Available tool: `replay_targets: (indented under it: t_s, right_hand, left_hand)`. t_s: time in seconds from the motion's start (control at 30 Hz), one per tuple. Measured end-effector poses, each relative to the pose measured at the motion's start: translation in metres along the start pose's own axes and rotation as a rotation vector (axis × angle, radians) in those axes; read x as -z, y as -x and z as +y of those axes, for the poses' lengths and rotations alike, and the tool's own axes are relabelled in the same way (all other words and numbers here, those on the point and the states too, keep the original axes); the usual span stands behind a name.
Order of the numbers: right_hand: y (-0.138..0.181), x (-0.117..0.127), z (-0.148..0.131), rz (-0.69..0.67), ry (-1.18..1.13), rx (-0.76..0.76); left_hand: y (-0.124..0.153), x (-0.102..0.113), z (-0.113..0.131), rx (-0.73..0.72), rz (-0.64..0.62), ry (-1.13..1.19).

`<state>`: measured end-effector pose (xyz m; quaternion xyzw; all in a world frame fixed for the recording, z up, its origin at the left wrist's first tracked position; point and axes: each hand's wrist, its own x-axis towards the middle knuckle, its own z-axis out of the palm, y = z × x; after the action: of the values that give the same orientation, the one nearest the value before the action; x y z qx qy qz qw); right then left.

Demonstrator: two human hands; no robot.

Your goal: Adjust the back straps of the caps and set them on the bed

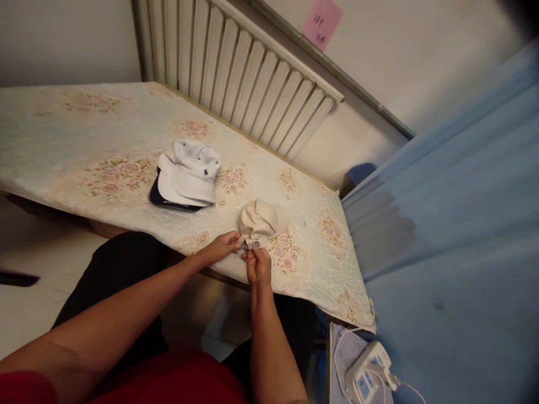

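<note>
A beige cap lies on the flowered cloth just beyond my hands, its brim pointing right and its back strap toward me. My left hand pinches one end of the strap. Between the fingers of my right hand is the strap's other side, where a small metal buckle shows. A stack of caps sits to the left, white ones on top and a dark-brimmed one at the bottom.
The flowered cloth covers the table. Behind it stands a radiator, with a pink note on the wall above. A blue curtain hangs at the right. A power strip with cords lies at the lower right.
</note>
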<state>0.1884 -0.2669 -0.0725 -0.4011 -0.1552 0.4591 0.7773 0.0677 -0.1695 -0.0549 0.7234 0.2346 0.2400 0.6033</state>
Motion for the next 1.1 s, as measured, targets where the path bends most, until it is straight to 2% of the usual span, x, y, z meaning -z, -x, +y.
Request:
replay_targets:
  t_s: [0.17,0.5,1.1]
  right_hand:
    - [0.001,-0.001,-0.002,0.019,-0.015,0.005]
    - [0.000,-0.001,-0.003,0.056,-0.043,0.009]
    - [0.002,-0.004,-0.005,0.065,-0.012,0.016]
  left_hand:
    - [0.003,-0.001,0.004,-0.007,-0.064,0.010]
    - [0.002,-0.007,-0.006,-0.037,0.008,-0.106]
    - [0.003,-0.008,-0.005,-0.068,-0.009,-0.138]
